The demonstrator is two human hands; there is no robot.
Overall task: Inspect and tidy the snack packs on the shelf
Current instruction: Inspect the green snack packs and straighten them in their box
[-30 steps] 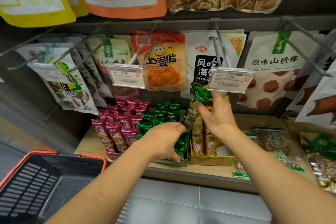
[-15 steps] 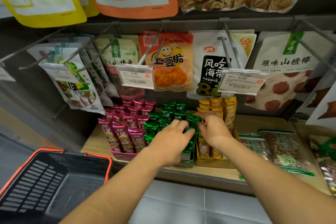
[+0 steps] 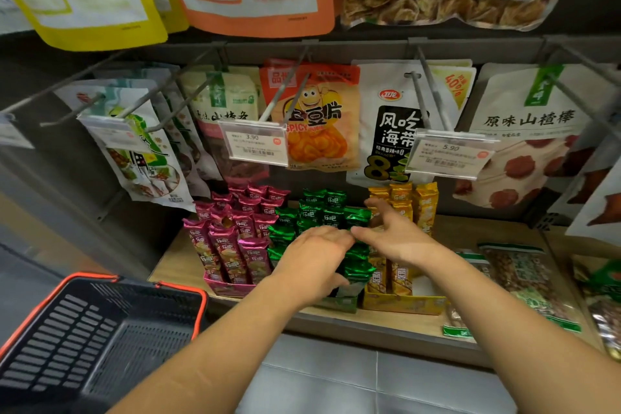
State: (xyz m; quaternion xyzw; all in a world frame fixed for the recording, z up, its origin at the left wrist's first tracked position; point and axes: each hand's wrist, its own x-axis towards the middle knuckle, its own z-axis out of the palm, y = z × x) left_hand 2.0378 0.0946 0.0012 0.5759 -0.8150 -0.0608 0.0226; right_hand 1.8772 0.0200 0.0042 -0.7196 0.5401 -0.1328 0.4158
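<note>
Now L hand (image 3: 314, 262) on grn packs (image 3: 319, 216)

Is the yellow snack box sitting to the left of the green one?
No, the yellow box stands to the right of the green box, with the pink box on the far left.

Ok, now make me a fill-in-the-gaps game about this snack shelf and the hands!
1. The left hand rests on the middle packs, which are ___.
2. The right-side packs next to them are ___.
3. The black basket has an ___ rim.
4. The price tag over the right-side packs reads ___.

Missing words: green; yellow; orange; 5.90
</note>
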